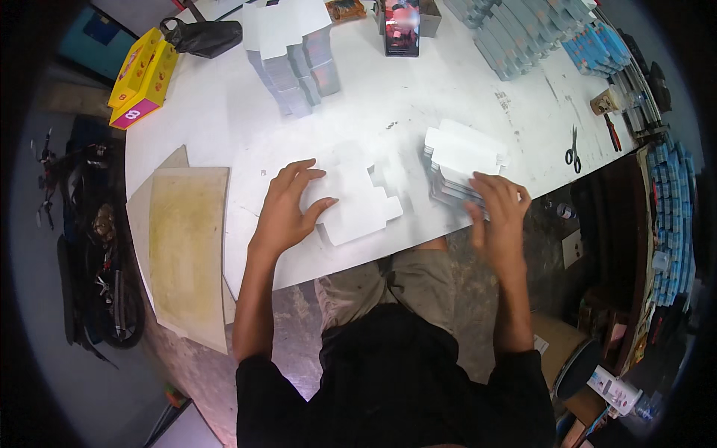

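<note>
A flat white die-cut carton blank [351, 203] lies on the table in front of me. Its edges are notched, and tabs stick out on its right side. At its left edge my left hand [287, 205] is open, thumb and fingers apart, the thumb by the near left part of the blank. To the right sits a low stack of white carton blanks [461, 153], its layers slightly uneven. Beside the near right corner of that stack is my right hand [499, 213], fingers spread and curved over the edge; whether the thumb touches the stack cannot be made out.
A taller pile of carton blanks [290, 56] stands at the back, near a phone [402, 28]. Yellow boxes [140, 78] and a worn board [188, 239] are at the left. Scissors [573, 149] lie at the right, below more grey stacks [515, 37].
</note>
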Available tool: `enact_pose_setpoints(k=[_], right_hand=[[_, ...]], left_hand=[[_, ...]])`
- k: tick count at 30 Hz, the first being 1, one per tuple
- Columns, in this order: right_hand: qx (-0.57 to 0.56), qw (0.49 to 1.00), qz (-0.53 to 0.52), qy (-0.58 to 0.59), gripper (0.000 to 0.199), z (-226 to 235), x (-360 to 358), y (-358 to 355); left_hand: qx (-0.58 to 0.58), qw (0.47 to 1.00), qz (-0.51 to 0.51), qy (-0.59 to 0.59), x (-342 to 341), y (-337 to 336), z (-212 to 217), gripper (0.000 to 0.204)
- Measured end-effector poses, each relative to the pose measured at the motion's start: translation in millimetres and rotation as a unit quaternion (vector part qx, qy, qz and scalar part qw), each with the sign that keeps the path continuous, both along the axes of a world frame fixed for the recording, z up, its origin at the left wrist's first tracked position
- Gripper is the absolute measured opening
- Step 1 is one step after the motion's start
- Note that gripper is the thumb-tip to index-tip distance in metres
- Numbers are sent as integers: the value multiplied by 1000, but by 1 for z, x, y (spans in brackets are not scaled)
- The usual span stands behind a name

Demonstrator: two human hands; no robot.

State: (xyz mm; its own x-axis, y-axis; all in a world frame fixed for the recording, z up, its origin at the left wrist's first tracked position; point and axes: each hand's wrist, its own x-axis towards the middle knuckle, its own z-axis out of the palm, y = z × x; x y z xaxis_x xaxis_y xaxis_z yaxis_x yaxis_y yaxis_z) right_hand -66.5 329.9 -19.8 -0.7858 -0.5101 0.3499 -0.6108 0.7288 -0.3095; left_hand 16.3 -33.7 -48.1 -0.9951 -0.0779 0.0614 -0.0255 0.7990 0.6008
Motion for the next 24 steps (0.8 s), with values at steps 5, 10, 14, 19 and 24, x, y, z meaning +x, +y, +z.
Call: enact_pose_setpoints(k=[5, 10, 14, 19, 24], right_hand=[[-35, 969, 243, -29, 48, -32, 31, -88], [-9, 956, 291, 37, 37, -72, 9, -102], [10, 947, 318, -50, 30, -42, -6, -110], [74, 951, 258, -157, 29, -36, -43, -141], [31, 985, 112, -130, 47, -29, -61, -167]], left_hand=[[-37, 997, -65, -14, -12, 5, -2, 50], [-57, 993, -93, -52, -24, 4, 6, 55], [-85, 986, -116, -83, -18, 18, 35, 69], [71, 978, -107, -162, -44, -18, 23, 75], [-35, 996, -31, -80, -53, -29, 10, 96]])
